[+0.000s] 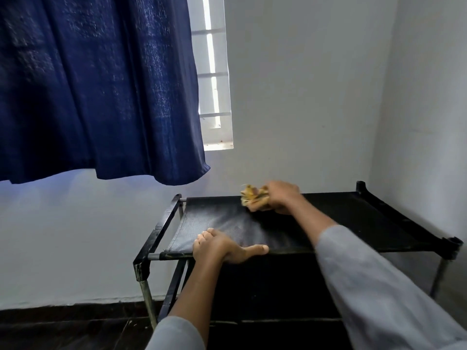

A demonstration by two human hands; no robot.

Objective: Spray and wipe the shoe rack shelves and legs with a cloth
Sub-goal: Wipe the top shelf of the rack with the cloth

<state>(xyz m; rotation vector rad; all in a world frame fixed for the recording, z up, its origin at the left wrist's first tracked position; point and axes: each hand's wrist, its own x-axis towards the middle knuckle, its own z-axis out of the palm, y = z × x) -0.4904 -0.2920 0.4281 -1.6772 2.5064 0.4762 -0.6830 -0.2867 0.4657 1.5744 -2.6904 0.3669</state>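
Note:
A black shoe rack (pixel 161 231) stands against the white wall, its top fabric shelf (pixel 358 223) dusty and streaked on the left half. My right hand (pixel 281 195) presses a crumpled yellow cloth (pixel 252 197) onto the far middle of that top shelf. My left hand (pixel 222 246) grips the shelf's front edge, fingers on top and thumb stretched along the rail. Lower shelves lie in dark shadow under the top one. No spray bottle is in view.
A dark blue curtain (pixel 96 84) hangs over the window (pixel 214 72) above and left of the rack. The rack sits in a corner, with a wall close on its right (pixel 424 97). Dark floor (pixel 63 329) runs along the bottom left.

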